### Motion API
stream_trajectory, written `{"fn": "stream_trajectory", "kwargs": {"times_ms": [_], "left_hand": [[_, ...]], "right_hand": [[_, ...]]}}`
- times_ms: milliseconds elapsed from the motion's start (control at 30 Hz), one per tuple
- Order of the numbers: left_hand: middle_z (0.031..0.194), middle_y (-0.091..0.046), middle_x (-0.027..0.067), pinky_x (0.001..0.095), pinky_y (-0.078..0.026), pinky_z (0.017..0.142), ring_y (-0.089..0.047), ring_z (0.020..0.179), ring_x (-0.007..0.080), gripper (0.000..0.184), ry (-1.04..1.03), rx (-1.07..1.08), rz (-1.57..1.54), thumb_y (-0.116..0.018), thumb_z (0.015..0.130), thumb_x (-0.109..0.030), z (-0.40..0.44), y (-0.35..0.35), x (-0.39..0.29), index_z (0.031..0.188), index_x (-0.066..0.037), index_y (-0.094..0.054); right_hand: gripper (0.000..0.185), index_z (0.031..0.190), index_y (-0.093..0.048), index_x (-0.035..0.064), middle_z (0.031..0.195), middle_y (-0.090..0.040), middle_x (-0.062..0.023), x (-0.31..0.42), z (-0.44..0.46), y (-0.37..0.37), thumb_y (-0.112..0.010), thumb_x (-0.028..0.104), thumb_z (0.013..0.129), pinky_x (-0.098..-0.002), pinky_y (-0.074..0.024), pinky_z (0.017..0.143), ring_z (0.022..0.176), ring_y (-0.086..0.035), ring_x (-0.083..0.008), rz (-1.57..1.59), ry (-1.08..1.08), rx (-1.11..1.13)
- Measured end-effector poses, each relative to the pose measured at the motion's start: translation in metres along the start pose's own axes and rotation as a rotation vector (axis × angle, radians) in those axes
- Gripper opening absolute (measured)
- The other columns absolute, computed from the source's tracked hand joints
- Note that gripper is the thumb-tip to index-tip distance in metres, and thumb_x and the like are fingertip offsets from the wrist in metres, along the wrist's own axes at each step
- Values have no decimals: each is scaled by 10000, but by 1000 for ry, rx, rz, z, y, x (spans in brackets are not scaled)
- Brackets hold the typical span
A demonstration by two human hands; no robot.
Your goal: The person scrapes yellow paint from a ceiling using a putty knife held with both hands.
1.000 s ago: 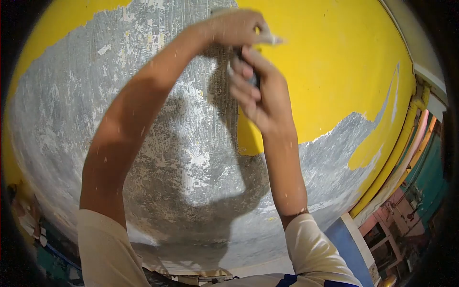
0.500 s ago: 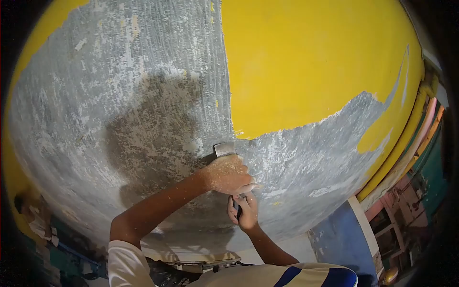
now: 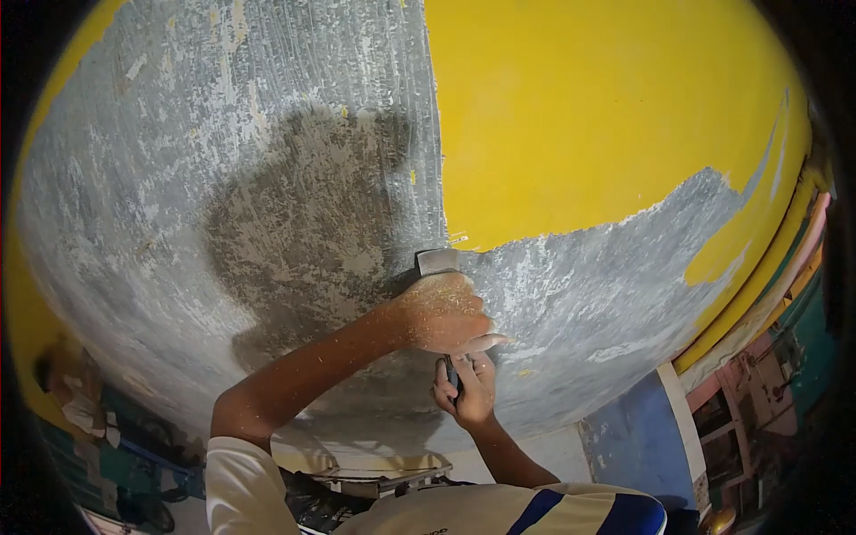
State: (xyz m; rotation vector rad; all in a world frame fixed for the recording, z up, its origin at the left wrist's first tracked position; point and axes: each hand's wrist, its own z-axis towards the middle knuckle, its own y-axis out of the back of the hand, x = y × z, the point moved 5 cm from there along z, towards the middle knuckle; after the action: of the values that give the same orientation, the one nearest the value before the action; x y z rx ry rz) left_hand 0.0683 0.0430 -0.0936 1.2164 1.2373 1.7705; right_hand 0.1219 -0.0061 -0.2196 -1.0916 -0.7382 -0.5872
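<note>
A paint scraper with a flat metal blade [image 3: 438,260] presses against the curved surface, just under the lower corner of the yellow paint [image 3: 571,107]. My left hand [image 3: 446,314] is wrapped round the scraper close behind the blade, its knuckles speckled with pale dust. Lower down, my right hand [image 3: 470,392] grips the dark handle [image 3: 453,379]. Most of the handle is hidden by my fingers. Grey, scraped surface [image 3: 294,205] spreads to the left of the yellow and below it, and small curled flakes cling to the paint edge.
My shadow falls on the grey area to the left. A yellow pipe [image 3: 758,303] runs along the right side, above a blue panel [image 3: 637,437] and a pink frame [image 3: 727,419]. At the far left is another person [image 3: 82,401], blurred.
The view has shifted slightly. Both hands and the scraper sit a little further right and higher in the picture, the blade closer to the yellow edge. The grip is unchanged.
</note>
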Motion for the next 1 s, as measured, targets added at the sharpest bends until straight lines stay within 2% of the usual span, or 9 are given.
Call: {"fn": "stream_trajectory", "kwargs": {"times_ms": [100,333,433,600,733,833,933,1000], "left_hand": [[628,-674,159,403,-528,639,-684,608,304,536,-15,-15,-6,-530,990,-441,-1,-5,4,640,-72,-699],[677,-697,174,429,-548,607,-716,646,315,462,-10,19,-57,-572,961,-393,2,-6,7,714,-43,-747],[716,-709,160,401,-551,622,-725,684,303,373,24,-5,-72,-604,922,-346,1,6,8,711,-67,-734],[761,-718,173,423,-572,669,-735,738,333,275,3,-98,21,-658,835,-288,-2,17,18,767,-40,-756],[789,-728,186,436,-579,695,-744,782,337,171,7,-152,-47,-687,744,-168,-5,22,16,792,-23,-765],[824,-735,181,450,-582,722,-742,815,346,170,38,-82,-54,-686,754,-172,-4,20,19,799,-30,-766],[831,-737,171,450,-583,744,-741,838,348,175,37,-114,-18,-685,759,-176,-5,21,21,812,-30,-766],[790,-726,175,443,-580,710,-742,803,342,175,6,-159,-8,-677,779,-189,-7,24,21,785,-34,-760]], "right_hand": [[201,1150,-493,59,566,-381,-21,-6,3,-2,-395,223,1088,-260,-272,366,362,-290,-105,-10,5,-10],[241,1248,-485,64,552,-348,-3,2,4,-7,-377,218,1099,-256,-254,362,346,-254,-88,-28,-29,-46],[291,1326,-475,79,550,-343,4,7,7,-11,-370,237,1106,-248,-241,354,331,-240,-85,-32,-29,-32],[333,1385,-470,101,546,-335,17,20,10,-27,-370,263,1112,-239,-230,340,317,-239,-82,-25,-24,-48],[324,1369,-477,104,547,-330,21,20,10,-31,-379,277,1112,-242,-218,329,317,-236,-79,12,-25,-67],[313,1350,-487,109,548,-325,23,15,11,-32,-391,286,1111,-242,-213,325,318,-237,-78,25,-36,-95],[297,1329,-498,116,548,-320,24,13,13,-34,-406,291,1108,-240,-210,325,321,-242,-79,45,-43,-102],[285,1315,-506,121,548,-319,24,17,13,-39,-416,293,1106,-238,-209,325,323,-245,-78,70,-30,-82]]}}
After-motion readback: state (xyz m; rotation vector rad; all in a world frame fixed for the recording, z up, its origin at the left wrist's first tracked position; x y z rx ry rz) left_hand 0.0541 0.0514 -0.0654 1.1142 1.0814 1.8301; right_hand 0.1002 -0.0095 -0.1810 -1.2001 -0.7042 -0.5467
